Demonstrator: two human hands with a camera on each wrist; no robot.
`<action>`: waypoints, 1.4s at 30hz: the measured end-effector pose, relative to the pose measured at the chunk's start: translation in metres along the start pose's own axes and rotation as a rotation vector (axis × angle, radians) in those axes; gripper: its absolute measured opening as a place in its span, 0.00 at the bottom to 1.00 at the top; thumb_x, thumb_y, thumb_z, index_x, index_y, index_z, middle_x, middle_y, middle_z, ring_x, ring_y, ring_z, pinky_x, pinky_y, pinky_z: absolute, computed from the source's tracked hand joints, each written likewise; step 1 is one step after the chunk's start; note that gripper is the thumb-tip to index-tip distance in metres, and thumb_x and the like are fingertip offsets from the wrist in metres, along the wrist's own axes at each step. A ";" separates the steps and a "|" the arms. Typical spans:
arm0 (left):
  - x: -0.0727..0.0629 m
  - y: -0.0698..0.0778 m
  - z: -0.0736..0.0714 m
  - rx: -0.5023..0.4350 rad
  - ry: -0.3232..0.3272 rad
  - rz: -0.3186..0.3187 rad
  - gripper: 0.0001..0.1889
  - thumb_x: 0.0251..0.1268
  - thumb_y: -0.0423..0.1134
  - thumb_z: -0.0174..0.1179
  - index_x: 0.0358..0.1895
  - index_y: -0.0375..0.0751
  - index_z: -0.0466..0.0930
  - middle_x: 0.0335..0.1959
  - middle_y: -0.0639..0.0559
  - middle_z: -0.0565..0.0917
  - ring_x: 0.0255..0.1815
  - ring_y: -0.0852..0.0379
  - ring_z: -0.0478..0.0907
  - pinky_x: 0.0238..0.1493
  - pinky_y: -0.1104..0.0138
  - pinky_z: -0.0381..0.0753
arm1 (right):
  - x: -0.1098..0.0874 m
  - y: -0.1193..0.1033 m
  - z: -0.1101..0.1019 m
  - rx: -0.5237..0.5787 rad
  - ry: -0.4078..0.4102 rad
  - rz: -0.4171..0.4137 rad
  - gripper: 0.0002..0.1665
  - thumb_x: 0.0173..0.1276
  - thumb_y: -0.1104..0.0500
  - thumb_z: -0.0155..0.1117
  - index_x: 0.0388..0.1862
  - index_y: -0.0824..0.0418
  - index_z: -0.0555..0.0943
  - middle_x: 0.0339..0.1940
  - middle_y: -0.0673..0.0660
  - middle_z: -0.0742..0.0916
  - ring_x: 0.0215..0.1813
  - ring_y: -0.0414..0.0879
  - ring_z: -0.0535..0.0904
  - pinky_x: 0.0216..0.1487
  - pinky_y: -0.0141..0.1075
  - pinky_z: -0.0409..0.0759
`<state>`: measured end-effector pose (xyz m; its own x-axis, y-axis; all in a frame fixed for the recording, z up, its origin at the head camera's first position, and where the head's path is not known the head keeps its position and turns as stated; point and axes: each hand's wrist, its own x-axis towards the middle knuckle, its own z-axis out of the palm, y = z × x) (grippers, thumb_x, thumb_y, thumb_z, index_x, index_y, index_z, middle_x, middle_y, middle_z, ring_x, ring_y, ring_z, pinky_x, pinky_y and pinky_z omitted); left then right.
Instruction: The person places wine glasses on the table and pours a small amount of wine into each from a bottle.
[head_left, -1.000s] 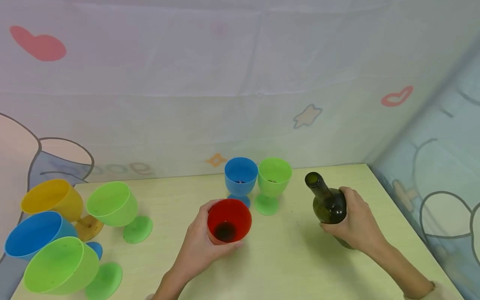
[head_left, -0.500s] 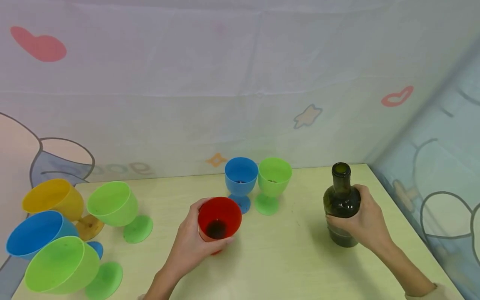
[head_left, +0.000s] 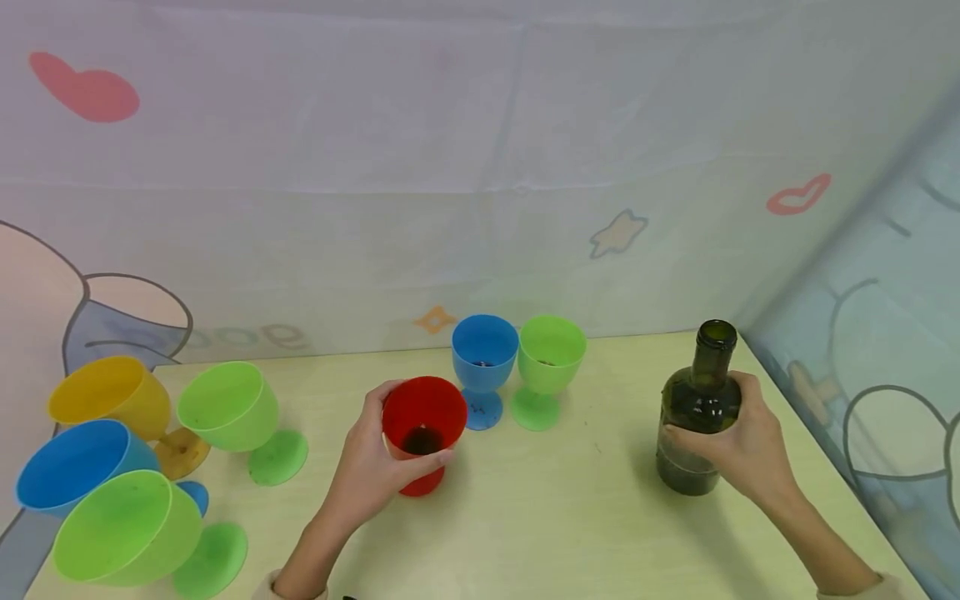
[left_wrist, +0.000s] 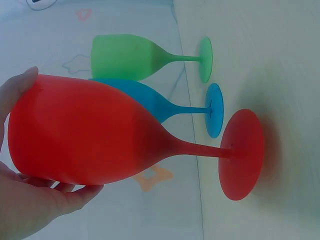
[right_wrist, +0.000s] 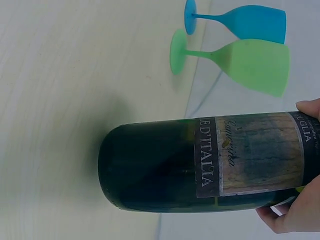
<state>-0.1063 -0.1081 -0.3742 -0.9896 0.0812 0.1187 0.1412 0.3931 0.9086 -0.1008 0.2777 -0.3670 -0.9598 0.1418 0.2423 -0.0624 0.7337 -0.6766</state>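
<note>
My left hand [head_left: 365, 462] grips the bowl of a red plastic wine glass [left_wrist: 90, 130], which is upright with its foot close over the table. A dark patch of liquid shows at the bottom inside the bowl. At the right, my right hand [head_left: 750, 446] grips a dark green wine bottle [right_wrist: 155, 167] around its upper body. The bottle stands nearly upright, its label facing the right wrist camera and its base low over the table. Behind the hands, a blue wine glass [head_left: 483, 354] and a green wine glass [head_left: 551, 358] stand side by side, each with something small and dark in its bowl.
On the left of the pale table [head_left: 570, 517] stand a yellow glass [head_left: 112, 396], another blue glass [head_left: 86, 467] and two more green ones, a far glass [head_left: 228, 408] and a near glass [head_left: 127, 529]. A printed cloth [head_left: 375, 167] hangs along the back edge.
The bottle has gone from tilted leftward to nearly upright while moving right. My left hand has carried the red glass left and slightly farther back. The other glasses stay put.
</note>
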 end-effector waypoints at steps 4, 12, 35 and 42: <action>0.007 -0.002 -0.005 -0.020 0.001 -0.014 0.45 0.42 0.40 0.73 0.63 0.40 0.54 0.56 0.47 0.70 0.56 0.47 0.66 0.44 0.54 0.78 | 0.000 0.004 -0.001 0.006 0.004 0.026 0.49 0.45 0.55 0.76 0.58 0.69 0.57 0.46 0.72 0.75 0.45 0.65 0.73 0.37 0.51 0.72; 0.020 -0.003 -0.009 -0.079 -0.008 -0.056 0.45 0.45 0.41 0.71 0.65 0.39 0.51 0.59 0.44 0.66 0.59 0.45 0.63 0.44 0.54 0.78 | -0.001 0.010 -0.003 0.011 0.010 0.068 0.50 0.47 0.53 0.75 0.60 0.68 0.55 0.48 0.73 0.74 0.47 0.67 0.72 0.38 0.53 0.71; 0.062 -0.023 -0.007 -0.094 0.028 -0.101 0.46 0.47 0.40 0.70 0.67 0.40 0.48 0.61 0.44 0.64 0.61 0.46 0.60 0.45 0.53 0.77 | -0.002 0.019 -0.010 0.040 -0.020 0.124 0.53 0.50 0.52 0.73 0.63 0.69 0.50 0.52 0.73 0.70 0.50 0.68 0.69 0.42 0.56 0.69; 0.072 -0.025 -0.007 -0.091 0.028 -0.123 0.46 0.47 0.40 0.69 0.67 0.40 0.48 0.61 0.43 0.63 0.61 0.45 0.60 0.46 0.53 0.77 | -0.002 0.021 -0.010 0.032 0.000 0.110 0.53 0.49 0.52 0.74 0.62 0.70 0.51 0.51 0.73 0.70 0.50 0.68 0.69 0.42 0.57 0.69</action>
<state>-0.1811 -0.1182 -0.3853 -0.9998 0.0112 0.0148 0.0175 0.3141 0.9492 -0.0971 0.3000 -0.3749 -0.9614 0.2203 0.1650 0.0348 0.6921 -0.7210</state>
